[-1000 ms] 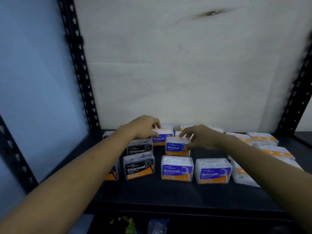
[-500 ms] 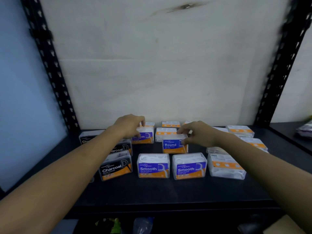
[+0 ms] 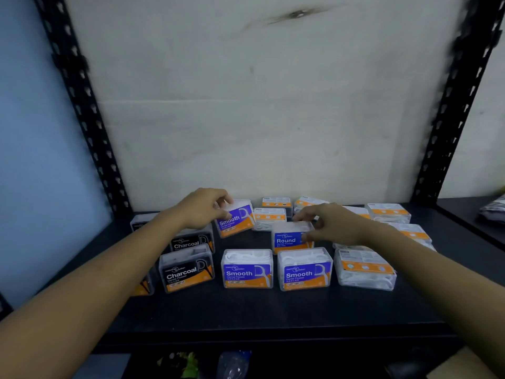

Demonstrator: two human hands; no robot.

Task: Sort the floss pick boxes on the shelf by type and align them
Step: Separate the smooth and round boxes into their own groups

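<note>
**Two boxes in hand, rows half sorted**

The black shelf (image 3: 273, 310) carries the floss pick boxes in loose rows. Charcoal boxes (image 3: 187, 272) sit at the left, two Smooth boxes (image 3: 247, 269) stand squared at the front, and back-turned boxes (image 3: 366, 269) lie at the right. The left grip (image 3: 205, 209) pinches a tilted Smooth box (image 3: 236, 220) near the back. The right grip (image 3: 333, 225) curls over the Round box (image 3: 289, 239), just behind the front pair. The tilted box would best go down behind its own kind, label forward and edges flush, with Round kept apart. Through the clear walls, white picks (image 3: 246, 255) show in the Smooth boxes; the Charcoal contents look darker.
</note>
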